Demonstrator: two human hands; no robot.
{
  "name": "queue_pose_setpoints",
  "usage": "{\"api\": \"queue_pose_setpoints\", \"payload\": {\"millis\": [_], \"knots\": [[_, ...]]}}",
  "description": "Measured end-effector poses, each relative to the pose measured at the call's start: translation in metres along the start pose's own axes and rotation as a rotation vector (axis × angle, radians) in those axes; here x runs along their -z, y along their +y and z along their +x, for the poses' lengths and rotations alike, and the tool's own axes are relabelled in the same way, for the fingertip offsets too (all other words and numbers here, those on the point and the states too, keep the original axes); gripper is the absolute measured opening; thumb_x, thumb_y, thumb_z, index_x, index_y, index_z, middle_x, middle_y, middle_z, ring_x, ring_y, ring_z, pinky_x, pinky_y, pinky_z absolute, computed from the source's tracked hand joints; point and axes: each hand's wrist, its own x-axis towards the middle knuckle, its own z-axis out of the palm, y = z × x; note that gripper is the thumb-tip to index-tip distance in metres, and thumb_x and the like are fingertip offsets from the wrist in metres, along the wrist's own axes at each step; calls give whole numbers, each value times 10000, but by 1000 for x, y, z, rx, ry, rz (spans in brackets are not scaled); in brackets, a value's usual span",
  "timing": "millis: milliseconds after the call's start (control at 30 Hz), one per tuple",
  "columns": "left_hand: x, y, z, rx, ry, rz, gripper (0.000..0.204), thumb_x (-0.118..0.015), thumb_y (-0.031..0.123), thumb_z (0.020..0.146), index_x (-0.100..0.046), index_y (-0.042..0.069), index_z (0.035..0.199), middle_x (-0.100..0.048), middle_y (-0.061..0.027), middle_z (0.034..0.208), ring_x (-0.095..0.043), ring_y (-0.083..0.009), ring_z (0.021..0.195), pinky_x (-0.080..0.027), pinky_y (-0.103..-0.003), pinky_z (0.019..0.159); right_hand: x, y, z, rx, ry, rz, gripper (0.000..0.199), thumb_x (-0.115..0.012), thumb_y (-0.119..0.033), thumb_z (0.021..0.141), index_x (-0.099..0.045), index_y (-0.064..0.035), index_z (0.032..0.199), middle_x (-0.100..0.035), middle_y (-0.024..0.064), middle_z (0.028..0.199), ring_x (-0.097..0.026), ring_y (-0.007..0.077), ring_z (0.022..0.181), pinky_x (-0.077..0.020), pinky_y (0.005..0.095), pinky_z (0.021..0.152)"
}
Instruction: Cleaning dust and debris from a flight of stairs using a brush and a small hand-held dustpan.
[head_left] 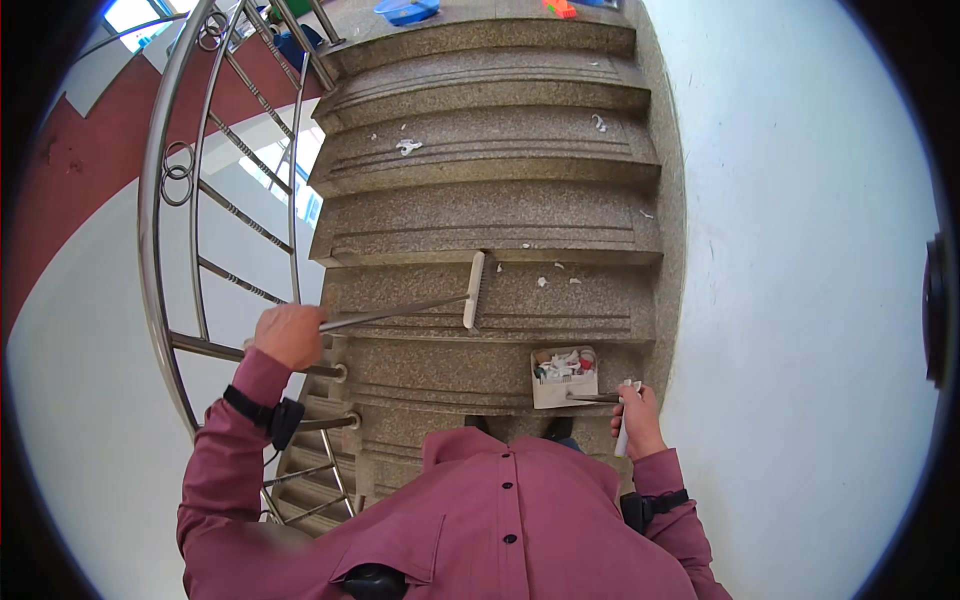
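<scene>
One broom (474,290) is held in the left hand (290,335), and one dustpan (564,377) in the right hand (636,420). Beyond the hands, about seven paper scraps (408,146) are counted on the steps, and one railing (190,230) is seen beside the left hand.
</scene>
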Motion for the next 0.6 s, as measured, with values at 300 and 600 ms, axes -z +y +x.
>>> {"api": "queue_pose_setpoints", "payload": {"millis": [300, 600], "knots": [[-49, -55, -73, 83, -25, -378, 261, -665, 213, 826, -743, 146, 1065, -723, -168, 897, -686, -394, 857, -550, -487, 769, -9, 11, 11, 74, 171, -120, 301, -607, -323, 944, -492, -103, 1114, -548, 44, 697, -505, 138, 479, -402, 318, 403], [-151, -30, -43, 31, -21, -641, 334, -674, 252, 863, -697, 143, 1177, -714, -200, 1002, -671, -413, 946, -533, -508, 809, -21, 11, 8, 67, 235, -138, 364, -625, -300, 933, -499, -81, 1195, -559, 44, 669, -502, 128, 445, -371, 296, 375]]}}
